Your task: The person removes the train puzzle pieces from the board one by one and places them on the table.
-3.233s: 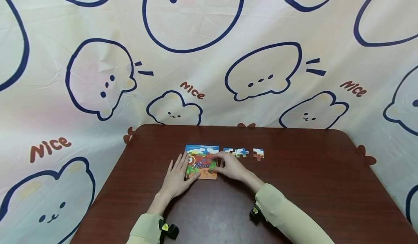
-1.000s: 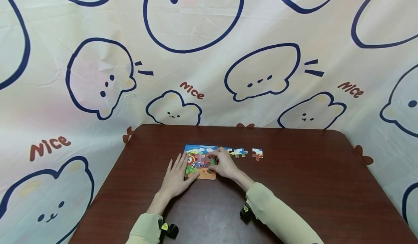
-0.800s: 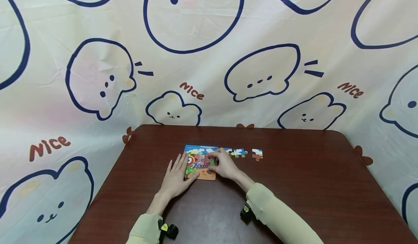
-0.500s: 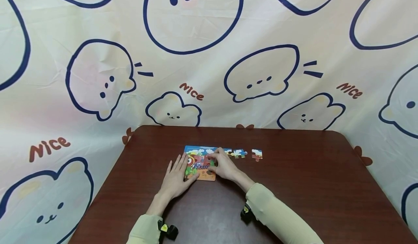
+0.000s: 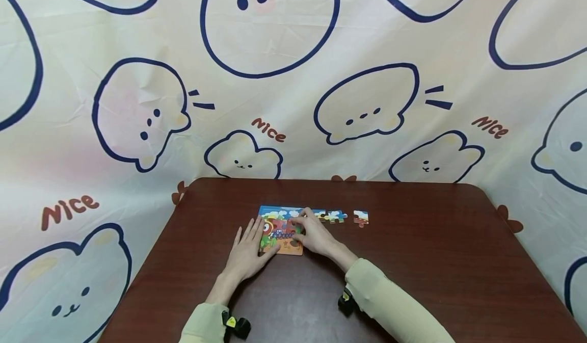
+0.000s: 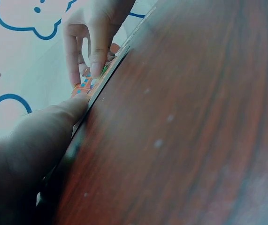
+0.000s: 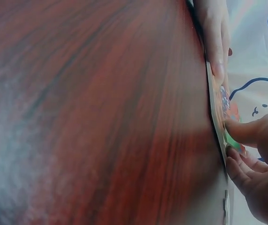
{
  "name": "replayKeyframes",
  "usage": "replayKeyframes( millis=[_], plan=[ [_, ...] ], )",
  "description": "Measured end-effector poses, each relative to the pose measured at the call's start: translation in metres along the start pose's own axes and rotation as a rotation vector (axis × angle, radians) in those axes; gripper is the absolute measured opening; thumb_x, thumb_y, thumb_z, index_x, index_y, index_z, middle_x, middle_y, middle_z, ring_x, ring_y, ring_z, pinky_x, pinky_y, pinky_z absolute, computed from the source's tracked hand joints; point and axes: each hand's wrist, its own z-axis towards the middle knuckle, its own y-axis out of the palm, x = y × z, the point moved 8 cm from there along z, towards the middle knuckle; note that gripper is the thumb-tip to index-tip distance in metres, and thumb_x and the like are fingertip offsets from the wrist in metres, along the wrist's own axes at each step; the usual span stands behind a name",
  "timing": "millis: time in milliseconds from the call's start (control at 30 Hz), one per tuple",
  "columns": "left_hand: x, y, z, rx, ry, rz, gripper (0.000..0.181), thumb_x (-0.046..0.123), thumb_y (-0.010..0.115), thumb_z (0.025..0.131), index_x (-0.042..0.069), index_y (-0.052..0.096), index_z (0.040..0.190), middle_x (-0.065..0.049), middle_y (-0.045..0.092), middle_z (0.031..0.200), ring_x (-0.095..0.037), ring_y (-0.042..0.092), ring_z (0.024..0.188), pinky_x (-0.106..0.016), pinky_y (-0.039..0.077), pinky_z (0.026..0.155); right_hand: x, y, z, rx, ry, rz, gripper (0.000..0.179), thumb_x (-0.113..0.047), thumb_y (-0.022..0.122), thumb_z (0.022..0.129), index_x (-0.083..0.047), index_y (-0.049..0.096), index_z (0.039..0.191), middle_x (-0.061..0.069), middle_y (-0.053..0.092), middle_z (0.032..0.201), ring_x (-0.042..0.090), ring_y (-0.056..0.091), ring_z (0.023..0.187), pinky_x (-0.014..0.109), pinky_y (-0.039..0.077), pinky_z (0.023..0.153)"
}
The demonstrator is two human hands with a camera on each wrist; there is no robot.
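A flat, squarish jigsaw puzzle [image 5: 278,227] of thin, stiff board is set toward the far side of the table [image 5: 435,261], near its middle. Its face is smooth and brightly printed: a blue strip along the top, white clouds beneath, red and green in the middle, and an orange band at the bottom. The tabletop is dark reddish brown, streaked with wood grain and faintly glossy, with rounded far corners.

The left hand [image 5: 247,256] is laid over the puzzle's left edge with fingers straight and spread, the thumb stretched along the bottom. The right hand [image 5: 316,233] is curled at the puzzle's right edge, and a green-and-red puzzle piece [image 7: 235,141] is pinched between its thumb and fingertips.

Farther right on the wood, two sky-printed pieces [image 5: 337,216] with knobbed outlines are placed close together, the nearer one partly covered by the right hand. A single piece [image 5: 361,217], white above and reddish below, is left apart from them, its rounded tab pointed toward the person.

Behind, a softly creased cloth backdrop [image 5: 284,96] is printed with blue-outlined animals, several cut off by the frame.

From the wrists, the puzzle is seen almost edge-on, so its picture is squeezed thin. Whether the pinched piece is seated cannot be made out, and the puzzle's left margin is hidden under fingers.
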Motion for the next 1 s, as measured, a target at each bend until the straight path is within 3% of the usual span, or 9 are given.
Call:
replayKeyframes(
  millis=[300, 500, 633, 833, 1000],
  plan=[
    [0.0014, -0.0005, -0.0023, 0.004, 0.001, 0.0, 0.095, 0.061, 0.062, 0.106, 0.004, 0.028, 0.174, -0.018, 0.027, 0.183, -0.042, 0.022, 0.171, -0.069, 0.012, 0.138, -0.0017, -0.0035, 0.0028, -0.016, 0.071, 0.077, 0.043, -0.004, 0.081, 0.099, -0.006, 0.075, 0.141, 0.015, 0.075, 0.123, 0.013, 0.064, 0.087, 0.024, 0.055, 0.072],
    [0.0017, -0.0009, -0.0015, 0.005, 0.005, -0.001, 0.095, 0.06, 0.064, 0.105, 0.003, 0.029, 0.174, -0.018, 0.027, 0.182, -0.042, 0.022, 0.171, -0.069, 0.012, 0.138, -0.0054, 0.0, 0.0004, -0.004, 0.011, -0.008, 0.042, -0.006, 0.075, 0.104, -0.002, 0.07, 0.146, 0.015, 0.069, 0.117, 0.012, 0.056, 0.083, 0.025, 0.05, 0.067],
    [0.0007, -0.0029, -0.0004, 0.012, 0.004, 0.003, 0.095, 0.059, 0.064, 0.106, 0.003, 0.029, 0.174, -0.019, 0.028, 0.182, -0.042, 0.023, 0.171, -0.069, 0.012, 0.138, -0.0031, 0.0038, 0.0002, -0.014, -0.002, -0.031, 0.046, -0.01, 0.075, 0.105, 0.0, 0.067, 0.149, 0.015, 0.064, 0.118, 0.013, 0.055, 0.086, 0.026, 0.05, 0.071],
    [0.0014, -0.0019, -0.0004, 0.002, 0.004, 0.004, 0.094, 0.06, 0.062, 0.107, 0.004, 0.028, 0.174, -0.018, 0.026, 0.183, -0.042, 0.021, 0.172, -0.069, 0.012, 0.138, -0.0057, 0.0015, 0.0016, -0.068, 0.023, 0.034, 0.052, -0.007, 0.078, 0.102, 0.003, 0.064, 0.151, 0.017, 0.063, 0.122, 0.015, 0.054, 0.085, 0.029, 0.049, 0.07],
    [0.0017, -0.0017, -0.0019, 0.004, 0.002, 0.003, 0.093, 0.06, 0.061, 0.107, 0.005, 0.028, 0.174, -0.017, 0.026, 0.183, -0.041, 0.021, 0.172, -0.069, 0.011, 0.138, -0.0054, 0.0005, 0.0015, -0.068, 0.079, 0.145, 0.05, -0.003, 0.078, 0.1, 0.0, 0.065, 0.149, 0.016, 0.072, 0.124, 0.012, 0.057, 0.082, 0.026, 0.05, 0.069]
  ],
)
